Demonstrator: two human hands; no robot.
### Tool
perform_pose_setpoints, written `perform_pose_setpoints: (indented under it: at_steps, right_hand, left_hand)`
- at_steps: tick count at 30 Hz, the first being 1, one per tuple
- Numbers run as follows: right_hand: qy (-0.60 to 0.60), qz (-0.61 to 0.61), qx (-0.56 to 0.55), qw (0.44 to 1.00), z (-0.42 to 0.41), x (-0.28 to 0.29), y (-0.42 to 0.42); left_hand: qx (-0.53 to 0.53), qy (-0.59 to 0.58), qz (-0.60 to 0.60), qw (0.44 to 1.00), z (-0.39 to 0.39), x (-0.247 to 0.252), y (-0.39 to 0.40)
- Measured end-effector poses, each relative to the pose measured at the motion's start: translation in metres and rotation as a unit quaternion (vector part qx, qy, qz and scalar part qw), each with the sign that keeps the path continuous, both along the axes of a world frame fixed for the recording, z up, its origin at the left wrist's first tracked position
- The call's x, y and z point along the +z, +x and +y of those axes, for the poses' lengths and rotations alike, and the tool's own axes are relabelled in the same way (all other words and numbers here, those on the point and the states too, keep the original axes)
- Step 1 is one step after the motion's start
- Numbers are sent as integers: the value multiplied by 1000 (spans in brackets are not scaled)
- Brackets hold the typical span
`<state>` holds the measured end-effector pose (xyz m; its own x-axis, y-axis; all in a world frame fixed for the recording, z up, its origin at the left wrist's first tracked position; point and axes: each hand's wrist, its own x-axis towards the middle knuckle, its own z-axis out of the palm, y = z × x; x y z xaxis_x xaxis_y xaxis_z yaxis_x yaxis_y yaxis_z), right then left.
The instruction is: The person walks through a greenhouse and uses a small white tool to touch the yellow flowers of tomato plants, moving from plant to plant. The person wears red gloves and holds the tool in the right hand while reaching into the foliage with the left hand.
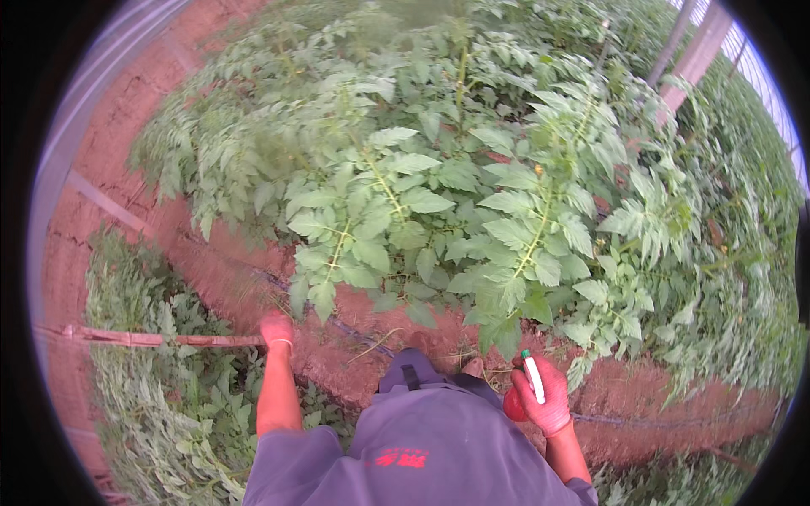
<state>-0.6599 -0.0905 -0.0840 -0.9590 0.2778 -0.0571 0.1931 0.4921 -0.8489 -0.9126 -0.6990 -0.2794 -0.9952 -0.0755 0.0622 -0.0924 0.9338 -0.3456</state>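
Note:
My left hand (277,329), in a red glove, is closed around the end of a bamboo pole (171,338) that reaches out to the left. In my right hand (545,393), also in a red glove, is a spray bottle with a white and green trigger head (533,374); part of its red body (514,405) shows beneath the fingers. Tomato plants (411,202) with serrated leaves and a few yellow flowers stand directly before me, their lower leaves hanging near my right hand.
Reddish bare soil (234,265) with a thin dark drip hose (351,332) runs between the rows. More plants (145,392) grow at the left. A post (696,57) rises at the upper right, and plastic sheeting (101,101) lines the upper left.

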Motion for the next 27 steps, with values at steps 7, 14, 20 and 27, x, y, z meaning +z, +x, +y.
perform_pose_setpoints:
  at_steps: [7,14,20,27]
  right_hand:
    - [-40,-3,39,998,-39,23,-49]
    - [-105,9,40,994,-116,67,-134]
    - [-24,136,181,974,-223,107,-254]
    - [-68,-31,179,981,-318,111,-372]
  left_hand:
    - [234,487,190,820,-20,105,-66]
    - [-22,820,-2,572,117,188,-215]
    - [84,706,-422,563,254,211,-303]
    - [11,809,-561,174,358,96,-348]
